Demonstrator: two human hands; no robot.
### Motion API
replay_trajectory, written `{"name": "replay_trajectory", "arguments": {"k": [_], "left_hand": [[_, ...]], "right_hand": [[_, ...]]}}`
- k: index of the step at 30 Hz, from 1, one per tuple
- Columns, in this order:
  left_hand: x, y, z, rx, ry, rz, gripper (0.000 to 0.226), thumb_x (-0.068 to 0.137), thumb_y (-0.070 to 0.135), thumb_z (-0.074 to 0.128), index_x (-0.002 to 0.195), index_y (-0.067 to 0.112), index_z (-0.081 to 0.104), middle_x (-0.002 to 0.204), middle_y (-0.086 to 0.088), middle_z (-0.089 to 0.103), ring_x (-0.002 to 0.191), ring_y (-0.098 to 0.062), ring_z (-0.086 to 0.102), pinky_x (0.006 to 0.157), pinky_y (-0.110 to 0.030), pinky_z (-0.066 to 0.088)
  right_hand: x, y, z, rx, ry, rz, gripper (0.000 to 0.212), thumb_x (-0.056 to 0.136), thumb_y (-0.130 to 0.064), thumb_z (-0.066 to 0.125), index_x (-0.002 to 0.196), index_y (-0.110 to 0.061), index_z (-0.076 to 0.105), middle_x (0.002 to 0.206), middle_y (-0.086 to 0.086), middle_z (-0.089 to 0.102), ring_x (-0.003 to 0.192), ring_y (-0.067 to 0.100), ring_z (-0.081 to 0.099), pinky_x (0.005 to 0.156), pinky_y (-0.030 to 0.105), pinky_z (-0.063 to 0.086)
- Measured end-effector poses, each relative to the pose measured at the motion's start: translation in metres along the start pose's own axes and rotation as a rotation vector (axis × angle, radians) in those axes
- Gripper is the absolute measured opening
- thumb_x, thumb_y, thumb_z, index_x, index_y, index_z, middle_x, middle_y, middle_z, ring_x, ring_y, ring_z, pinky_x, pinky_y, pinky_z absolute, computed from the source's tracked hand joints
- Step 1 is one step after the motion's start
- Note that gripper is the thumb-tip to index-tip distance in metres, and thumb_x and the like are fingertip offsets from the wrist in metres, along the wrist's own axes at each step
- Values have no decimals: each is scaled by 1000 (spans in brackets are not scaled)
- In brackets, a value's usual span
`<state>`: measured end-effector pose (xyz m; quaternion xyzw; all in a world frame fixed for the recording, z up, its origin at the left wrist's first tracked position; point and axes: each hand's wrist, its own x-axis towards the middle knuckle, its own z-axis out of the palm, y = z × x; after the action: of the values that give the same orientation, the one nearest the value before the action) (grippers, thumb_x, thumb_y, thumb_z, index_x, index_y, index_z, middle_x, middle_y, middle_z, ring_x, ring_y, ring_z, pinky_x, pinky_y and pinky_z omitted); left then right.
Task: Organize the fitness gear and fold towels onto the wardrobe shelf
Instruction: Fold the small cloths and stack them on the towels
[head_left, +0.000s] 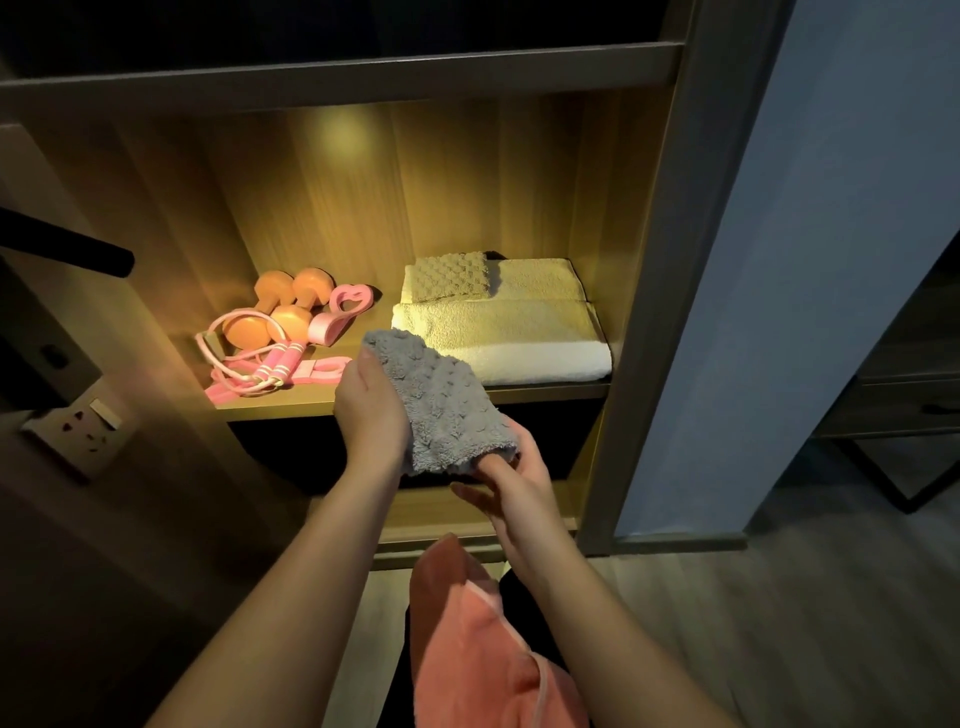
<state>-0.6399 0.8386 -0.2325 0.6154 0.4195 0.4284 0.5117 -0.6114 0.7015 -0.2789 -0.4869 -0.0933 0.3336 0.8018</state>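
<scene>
A folded grey towel (441, 405) is held in front of the lit wardrobe shelf (291, 402). My left hand (369, 410) grips its left edge, thumb on top. My right hand (511, 478) holds its lower right corner, with fingers tucked under the cloth. On the shelf's right lies a folded white towel (509, 338) with a small textured cloth (449, 278) on its back part. At the left of the shelf sit two orange dumbbells (283, 309), a pink skipping rope (249, 364), a pink heart-shaped gripper (343, 312) and a pink band (322, 370).
A pink towel (478, 649) hangs low in front of me. A wall socket (85, 421) is at the left, beside a dark bar (67, 249). The wardrobe's grey side post (660, 291) stands right of the shelf, with wooden floor (779, 623) beyond.
</scene>
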Motion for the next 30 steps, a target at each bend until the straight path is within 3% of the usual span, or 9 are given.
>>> {"name": "replay_trajectory", "arguments": {"k": [6, 9, 11, 18, 21, 23, 25, 27, 30], "left_hand": [[-18, 4, 6, -57, -49, 84, 41, 103, 45, 31, 86, 19, 57, 87, -7, 61, 81, -19, 57, 72, -34, 43], [-20, 2, 5, -89, 69, 103, 38, 104, 42, 31, 78, 23, 51, 78, -1, 54, 74, -16, 51, 67, -33, 41], [-20, -4, 4, -113, 143, 66, 36, 105, 39, 32, 73, 31, 48, 76, 5, 52, 74, -15, 50, 70, -34, 42], [-13, -3, 6, -115, 190, -36, 38, 104, 39, 32, 73, 30, 52, 79, 7, 58, 78, -16, 57, 83, -44, 52], [-7, -8, 0, -61, 118, 15, 37, 104, 41, 31, 76, 28, 51, 79, 2, 56, 76, -17, 54, 75, -42, 50], [-2, -13, -7, -2, 21, 82, 38, 104, 41, 31, 79, 22, 52, 81, -3, 54, 75, -17, 50, 71, -37, 42], [0, -13, -10, 66, -91, 154, 40, 104, 40, 31, 83, 14, 53, 84, -11, 55, 77, -19, 50, 70, -36, 39], [-3, -11, -8, 131, -173, 233, 44, 105, 39, 31, 90, 4, 54, 89, -19, 56, 77, -22, 51, 68, -35, 38], [-10, -10, -1, 226, -177, 313, 45, 104, 38, 32, 88, 2, 54, 81, -15, 55, 71, -20, 49, 63, -35, 37]], "right_hand": [[7, 3, 17, -46, 216, -84, 22, 91, -5, 61, 107, -20, 60, 103, 7, 67, 83, 14, 62, 67, 28, 52], [14, -2, 12, -122, 405, -209, 19, 91, -3, 59, 97, -20, 61, 92, 1, 66, 81, 14, 61, 60, 21, 48], [17, -6, 9, -153, 445, -245, 26, 92, 1, 53, 96, -23, 61, 94, 1, 67, 86, 16, 64, 66, 24, 52], [16, -12, 8, -245, 297, -278, 33, 94, 4, 48, 102, -23, 64, 97, -5, 69, 94, 13, 65, 75, 27, 56], [16, -16, -12, -245, -6, -35, 30, 95, -3, 54, 121, -16, 61, 111, 4, 70, 99, 18, 67, 74, 28, 57], [15, -15, -34, -131, -297, 182, 53, 86, -6, 65, 136, -15, 50, 126, 6, 65, 116, 24, 61, 92, 39, 53], [15, -15, -47, 69, -472, 305, 74, 77, -25, 78, 142, -14, 44, 141, 12, 54, 131, 29, 49, 107, 49, 41], [18, -19, -39, 236, -390, 376, 83, 70, -41, 83, 138, -10, 48, 139, 18, 54, 129, 32, 51, 109, 50, 39], [29, -18, -15, -34, -37, 208, 33, 90, -38, 63, 109, -11, 63, 104, 9, 73, 96, 23, 70, 85, 32, 55]]}}
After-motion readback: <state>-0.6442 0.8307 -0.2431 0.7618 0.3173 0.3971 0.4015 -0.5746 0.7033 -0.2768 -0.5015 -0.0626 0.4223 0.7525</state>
